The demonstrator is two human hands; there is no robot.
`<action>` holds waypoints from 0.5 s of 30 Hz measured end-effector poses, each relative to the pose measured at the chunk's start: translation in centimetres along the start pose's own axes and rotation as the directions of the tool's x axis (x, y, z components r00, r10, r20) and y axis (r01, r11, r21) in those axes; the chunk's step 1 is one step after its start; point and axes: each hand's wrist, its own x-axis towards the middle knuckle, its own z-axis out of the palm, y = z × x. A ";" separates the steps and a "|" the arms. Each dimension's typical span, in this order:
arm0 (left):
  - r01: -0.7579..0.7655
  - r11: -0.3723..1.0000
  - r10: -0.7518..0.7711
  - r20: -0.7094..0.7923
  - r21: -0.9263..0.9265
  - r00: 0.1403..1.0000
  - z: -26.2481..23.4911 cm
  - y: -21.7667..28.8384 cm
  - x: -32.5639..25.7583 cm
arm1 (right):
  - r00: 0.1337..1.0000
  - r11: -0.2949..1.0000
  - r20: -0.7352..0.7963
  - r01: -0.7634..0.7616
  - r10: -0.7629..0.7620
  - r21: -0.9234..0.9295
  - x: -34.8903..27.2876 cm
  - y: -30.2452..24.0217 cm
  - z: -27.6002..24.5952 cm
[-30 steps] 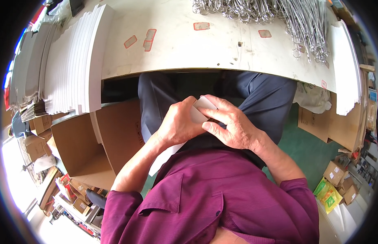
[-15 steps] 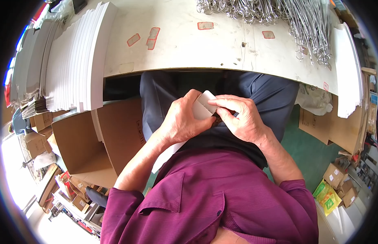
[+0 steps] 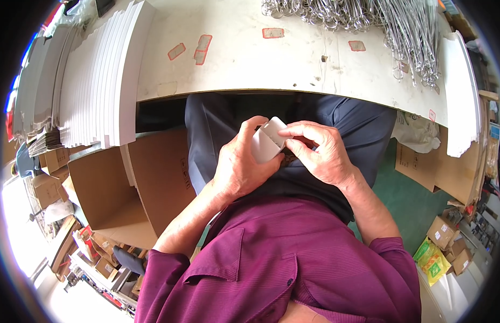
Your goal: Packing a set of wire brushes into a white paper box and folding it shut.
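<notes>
Over my lap, in front of the table edge, I hold a narrow white cardboard box [image 3: 265,148] by its end. My left hand [image 3: 240,164] is closed around its side, thumb on the near face and fingers toward the far side. A white end flap [image 3: 276,128] stands up at the box's far end, with a narrow gap beside it. The fingertips of my right hand [image 3: 321,156] pinch this flap at its right edge. Whatever may be inside the box cannot be made out.
A row of flat white cartons [image 3: 102,81] stands at the table's left. Metal rods with looped ends [image 3: 406,37] lie heaped at the back right. An open brown cardboard box [image 3: 112,188] sits beside my left leg. More white cardboard [image 3: 461,91] is at the right edge.
My left hand has turned the white box a little, so its end gapes more toward me. The box's long lower part, earlier visible under my left forearm, has gone out of sight.
</notes>
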 end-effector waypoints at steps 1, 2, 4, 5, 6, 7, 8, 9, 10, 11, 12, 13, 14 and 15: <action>0.000 1.000 0.000 0.001 -0.023 1.000 0.0 0.0 0.0 | 1.000 1.000 0.000 -0.001 0.001 0.000 -0.1 0.1 0.1; 0.000 0.999 0.000 0.001 -0.045 1.000 0.0 0.0 0.0 | 0.999 0.999 0.012 -0.031 0.031 0.024 -0.2 0.3 0.2; 0.027 0.997 -0.025 0.020 -0.067 0.999 -0.2 0.3 0.1 | 0.998 0.997 0.027 -0.063 0.062 0.051 -0.4 0.3 0.5; 0.052 0.995 -0.049 0.039 -0.088 0.998 -0.2 0.4 0.1 | 0.995 0.991 0.014 -0.100 0.099 0.087 -0.5 0.3 0.7; 0.053 0.995 -0.050 0.039 -0.088 0.998 -0.2 0.3 0.1 | 0.991 0.983 0.001 -0.136 0.137 0.122 -0.6 0.2 0.8; 0.044 0.995 -0.041 0.034 -0.090 0.999 -0.1 0.3 0.1 | 0.990 0.983 0.001 -0.137 0.138 0.122 -0.6 0.2 0.9; 0.035 0.995 -0.033 0.030 -0.092 0.999 0.0 0.2 0.1 | 0.990 0.983 -0.005 -0.137 0.138 0.119 -0.5 0.1 1.0; 0.036 0.995 -0.033 0.030 -0.093 0.999 0.0 0.2 0.1 | 0.990 0.984 -0.011 -0.136 0.138 0.115 -0.5 0.1 1.1; 0.006 0.995 -0.005 0.011 -0.095 1.000 0.1 0.1 0.0 | 0.990 0.984 -0.011 -0.137 0.139 0.115 -0.5 0.2 1.1; -0.023 0.995 0.023 -0.008 -0.098 1.000 0.1 0.1 0.0 | 0.995 0.992 -0.003 -0.098 0.098 0.080 -0.5 0.4 1.0; -0.022 0.995 0.022 -0.007 -0.098 1.000 0.2 0.0 0.0 | 0.998 0.997 0.006 -0.058 0.058 0.046 -0.4 0.5 1.0; -0.054 0.994 0.053 -0.018 -0.097 0.998 0.3 -0.1 0.1 | 0.998 0.997 0.007 -0.059 0.059 0.046 -0.4 0.3 1.0; -0.086 0.992 0.084 -0.029 -0.097 0.996 0.3 -0.1 0.1 | 0.998 0.998 -0.012 -0.067 0.067 0.016 -0.4 -0.1 1.0; -0.085 0.992 0.083 -0.029 -0.097 0.996 0.4 -0.2 0.1 | 0.997 0.997 -0.031 -0.076 0.076 -0.014 -0.4 -0.4 1.0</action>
